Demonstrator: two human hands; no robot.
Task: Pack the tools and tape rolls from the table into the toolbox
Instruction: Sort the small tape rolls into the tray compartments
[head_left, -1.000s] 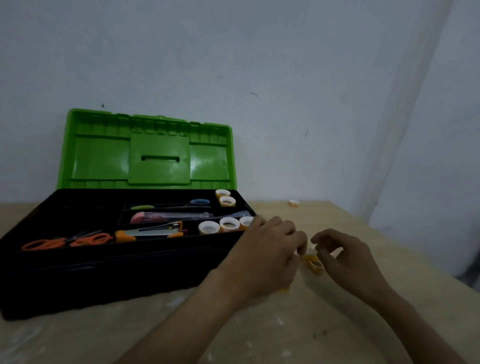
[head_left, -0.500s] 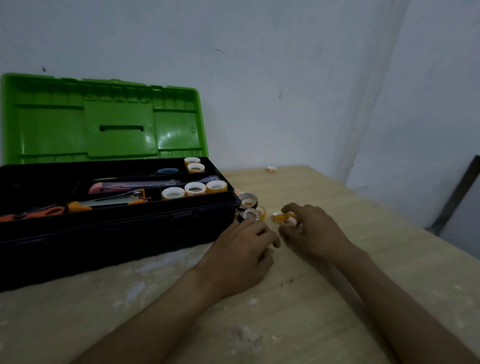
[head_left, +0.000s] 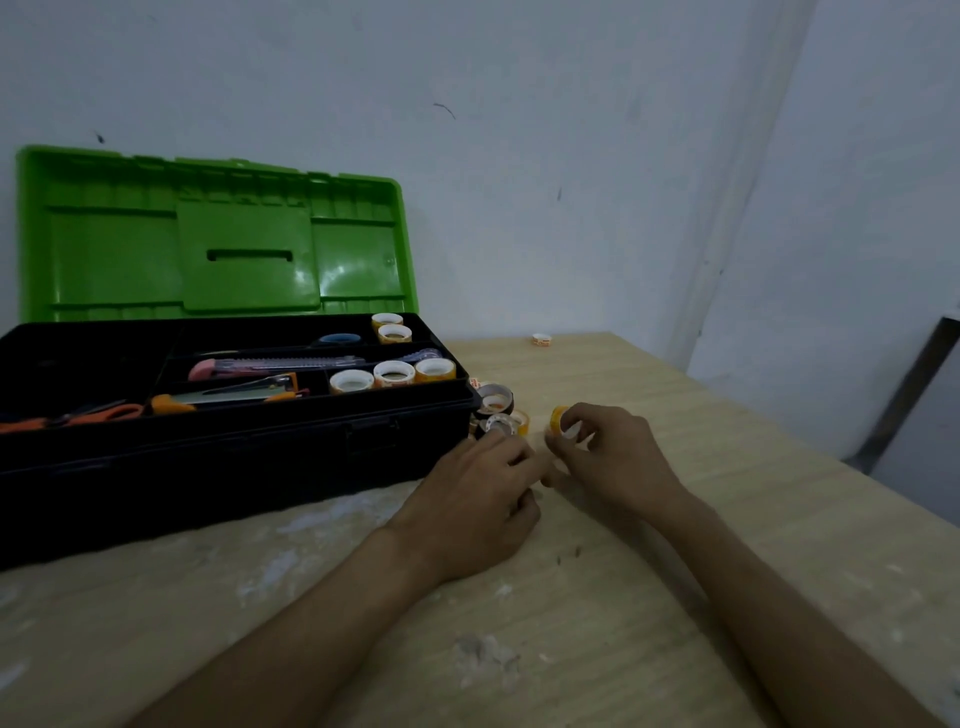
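Nearest to us, two bare forearms reach forward over a pale wooden bench (head_left: 675, 597) marked with white smears.

Our left hand (head_left: 478, 499) rests knuckles-up on the bench, its fingertips (head_left: 501, 441) touching a dark tape roll (head_left: 497, 425) at the near edge of a small cluster of rolls. We cannot tell whether its grip has closed on that roll or only rests against it; it looks placed to gather the roll in.

Just beside it, our right hand (head_left: 608, 457) has its grip pinched on a small yellow tape roll (head_left: 562, 420), held by thumb and fingers with the open core facing left. We judge it is held this way so it can be carried straight across to the box.

The cluster of tape rolls (head_left: 497, 405) sits on the bench touching or nearly touching the right end of the toolbox (head_left: 234, 457), near enough for short carries.

The black toolbox stands open, its green lid (head_left: 218, 239) upright against the wall. In its tray, three tape rolls (head_left: 393, 374) stand side by side in a front right compartment and two more rolls (head_left: 390, 327) in the back right corner. A pink utility knife (head_left: 270, 366), a stapler-like tool (head_left: 234, 392) and orange-handled scissors (head_left: 88, 415) lie in the longer compartments, which suit their length.

Farthest away, one lone roll (head_left: 541, 340) lies near the bench's far edge, well apart from the rest, yet to be packed.
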